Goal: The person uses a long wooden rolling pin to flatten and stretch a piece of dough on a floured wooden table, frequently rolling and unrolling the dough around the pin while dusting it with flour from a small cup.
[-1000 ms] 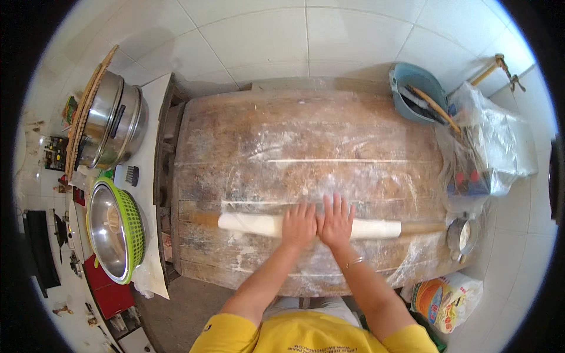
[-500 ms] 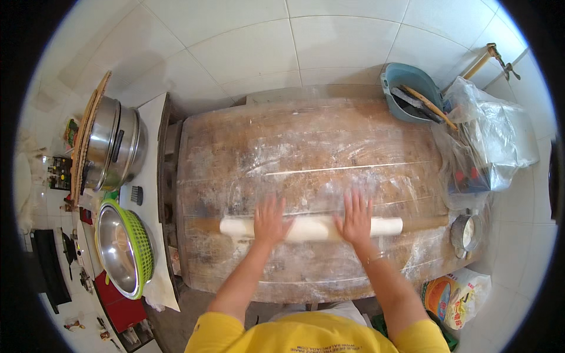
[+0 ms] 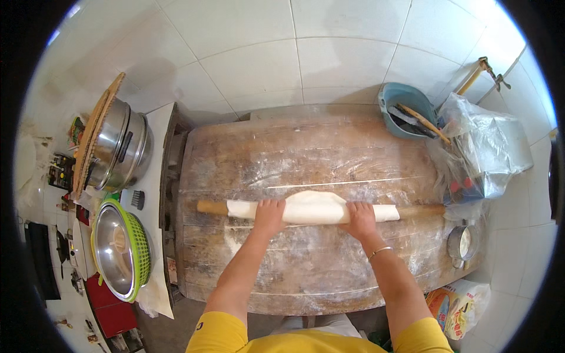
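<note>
Hands now spread apart from centre: left hand and right hand, fingers flat on dough-wrapped rolling pin mid-table, gripping nothing, sheet thinning outward.

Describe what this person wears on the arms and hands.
Both forearms are bare, with short yellow sleeves at the upper arms. The left hand wears nothing. The right hand is bare too, with a thin silver bangle at its wrist. No gloves.
</note>
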`<state>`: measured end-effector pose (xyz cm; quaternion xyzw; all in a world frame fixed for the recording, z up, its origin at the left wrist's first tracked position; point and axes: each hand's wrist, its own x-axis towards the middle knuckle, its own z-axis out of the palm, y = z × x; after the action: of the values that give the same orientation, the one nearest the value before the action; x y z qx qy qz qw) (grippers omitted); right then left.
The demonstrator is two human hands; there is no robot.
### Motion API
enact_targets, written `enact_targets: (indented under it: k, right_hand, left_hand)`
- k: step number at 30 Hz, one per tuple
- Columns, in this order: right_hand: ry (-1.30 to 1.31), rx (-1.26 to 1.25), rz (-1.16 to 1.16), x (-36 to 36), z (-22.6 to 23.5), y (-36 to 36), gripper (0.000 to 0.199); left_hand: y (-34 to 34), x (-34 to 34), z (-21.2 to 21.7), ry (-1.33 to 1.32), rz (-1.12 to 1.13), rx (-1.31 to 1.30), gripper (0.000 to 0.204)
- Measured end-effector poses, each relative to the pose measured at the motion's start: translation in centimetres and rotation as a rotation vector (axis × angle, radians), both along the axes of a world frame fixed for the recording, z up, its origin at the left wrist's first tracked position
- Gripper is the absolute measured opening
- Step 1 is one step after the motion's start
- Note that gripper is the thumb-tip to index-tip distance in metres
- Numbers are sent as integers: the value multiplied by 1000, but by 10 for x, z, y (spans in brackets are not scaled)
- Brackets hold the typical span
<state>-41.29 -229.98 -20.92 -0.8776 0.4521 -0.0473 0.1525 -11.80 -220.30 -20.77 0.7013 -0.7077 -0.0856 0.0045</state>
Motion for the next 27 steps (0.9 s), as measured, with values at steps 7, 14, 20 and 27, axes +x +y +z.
enact_targets:
  k: [7, 14, 20, 27]
  right_hand:
    - [-4, 79, 91, -62, -4, 154, 71]
    - [-40, 37, 48, -51, -7, 144, 87]
    - [-99, -71, -120, -7, -13, 97, 64]
    - [-83, -66, -135, 33, -24, 117, 51]
  left_hand:
    - [195, -60, -3, 89, 4, -3, 66]
    - [166, -49, -1, 81, 105, 224, 67]
    - [88, -67, -27, -107, 108, -63, 45]
    - [60, -136, -4, 182, 197, 75, 35]
